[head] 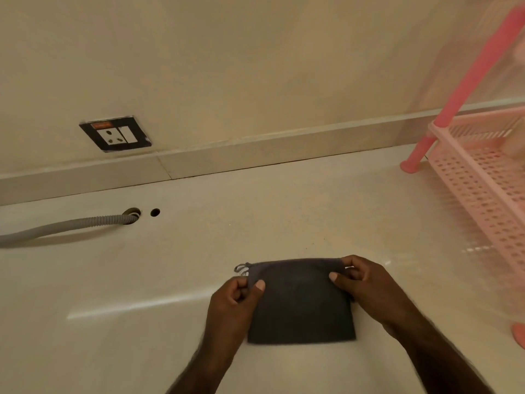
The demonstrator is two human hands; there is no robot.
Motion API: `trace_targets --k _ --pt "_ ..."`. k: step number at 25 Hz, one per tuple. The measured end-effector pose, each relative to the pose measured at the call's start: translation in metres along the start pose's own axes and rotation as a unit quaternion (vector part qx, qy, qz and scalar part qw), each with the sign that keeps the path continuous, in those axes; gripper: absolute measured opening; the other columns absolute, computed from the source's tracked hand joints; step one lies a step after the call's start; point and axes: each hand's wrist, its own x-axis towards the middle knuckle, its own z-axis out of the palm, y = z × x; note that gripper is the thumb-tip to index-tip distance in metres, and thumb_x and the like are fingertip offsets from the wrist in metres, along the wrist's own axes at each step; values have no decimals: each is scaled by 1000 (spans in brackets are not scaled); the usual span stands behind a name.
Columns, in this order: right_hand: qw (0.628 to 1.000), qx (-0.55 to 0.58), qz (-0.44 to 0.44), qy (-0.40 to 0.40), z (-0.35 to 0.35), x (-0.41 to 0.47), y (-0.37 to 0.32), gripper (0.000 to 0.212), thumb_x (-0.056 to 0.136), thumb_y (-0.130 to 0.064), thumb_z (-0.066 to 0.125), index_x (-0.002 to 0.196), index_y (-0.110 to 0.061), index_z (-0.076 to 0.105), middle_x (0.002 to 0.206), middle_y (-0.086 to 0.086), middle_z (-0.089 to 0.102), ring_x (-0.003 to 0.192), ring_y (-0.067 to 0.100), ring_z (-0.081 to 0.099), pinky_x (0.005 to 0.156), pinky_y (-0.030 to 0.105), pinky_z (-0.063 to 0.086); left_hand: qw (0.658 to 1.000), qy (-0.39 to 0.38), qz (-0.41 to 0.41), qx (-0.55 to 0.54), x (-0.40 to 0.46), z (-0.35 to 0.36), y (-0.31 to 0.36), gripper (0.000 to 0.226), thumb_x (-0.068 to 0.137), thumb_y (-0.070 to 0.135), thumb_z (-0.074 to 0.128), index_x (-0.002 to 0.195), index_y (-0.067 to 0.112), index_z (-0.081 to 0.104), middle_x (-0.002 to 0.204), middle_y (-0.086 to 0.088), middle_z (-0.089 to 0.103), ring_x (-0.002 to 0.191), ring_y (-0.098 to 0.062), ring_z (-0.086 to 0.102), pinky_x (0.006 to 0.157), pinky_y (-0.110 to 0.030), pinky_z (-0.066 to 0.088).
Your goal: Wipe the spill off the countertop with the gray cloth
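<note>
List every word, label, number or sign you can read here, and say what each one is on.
No text here is readable.
Switch plate on the wall: a small orange strip at its top left, too blurred to tell whether it carries any lettering.
Gray cloth, pink rack, hose, countertop: no markings visible.

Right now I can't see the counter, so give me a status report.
Left hand and right hand pinch the gray cloth's far corners. Cloth folded flat on countertop. No spill discernible. Path unobstructed.
</note>
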Motion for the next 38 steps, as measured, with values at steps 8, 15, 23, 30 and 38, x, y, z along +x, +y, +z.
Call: trace_targets --k 8,15,23,30,38 --pt "993 27 -92 74 3 116 -79 19 105 -25 70 124 -25 70 114 -5 77 111 22 72 96 40 61 998 3 39 -42 115 -12 66 13 94 37 73 94 24 75 88 3 80 84 -19 77 74 -38 66" --pt "984 18 -119 130 17 210 -132 31 103 -22 72 131 -9 73 124 9 77 114 29 71 107 48 58 996 56 36 -57 220 -4 98 24 94 31 75 96 7 77 88 -10 76 82 -28 70 81 -48 64" --pt "960 -80 -151 224 30 243 -126 38 97 -28 81 130 -11 71 122 11 77 111 27 71 102 35 53 992 101 67 32 263 0 98 25 93 29 76 96 5 79 93 -13 78 81 -26 71 82 -44 63" --pt "867 -387 -280 141 71 222 -98 81 106 -66 48 169 -18 33 178 11 25 166 30 18 134 51 15 848 115 372 359 228 18 63 45 104 31 54 141 4 57 147 -19 57 139 -35 49 115 -47 39" --pt "839 -483 -229 102 81 194 -109 83 107 -70 19 173 -20 12 182 9 -3 168 27 -12 135 52 -10 816 32 330 475 208 7 61 62 110 44 26 159 7 31 170 -16 22 160 -31 10 129 -50 13"
